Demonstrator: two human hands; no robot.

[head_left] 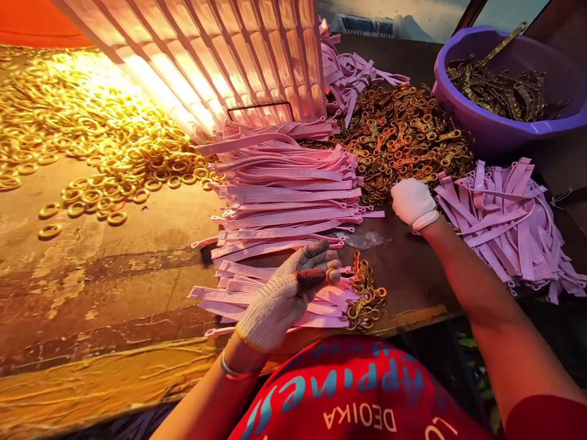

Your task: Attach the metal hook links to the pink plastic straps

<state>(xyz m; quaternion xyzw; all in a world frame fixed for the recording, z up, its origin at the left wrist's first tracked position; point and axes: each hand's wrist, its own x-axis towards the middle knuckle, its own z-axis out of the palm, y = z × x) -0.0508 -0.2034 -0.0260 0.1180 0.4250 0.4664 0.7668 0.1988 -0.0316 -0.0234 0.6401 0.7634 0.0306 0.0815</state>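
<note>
Right hand (414, 203) (fingertips hidden)

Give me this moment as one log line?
left hand: over pink straps; right hand: near metal clasps; gold rings: left of straps; purple tub: far right

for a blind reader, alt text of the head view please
A gloved left hand is over pink straps on a worn table, a gloved right hand by heaped brassy clasps; gold rings lie left, a purple basin upper right.

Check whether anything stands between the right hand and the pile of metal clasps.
Nothing visible does: the right hand is at the near edge of the clasp pile, and the pink straps lie to the right, not between them.
</note>
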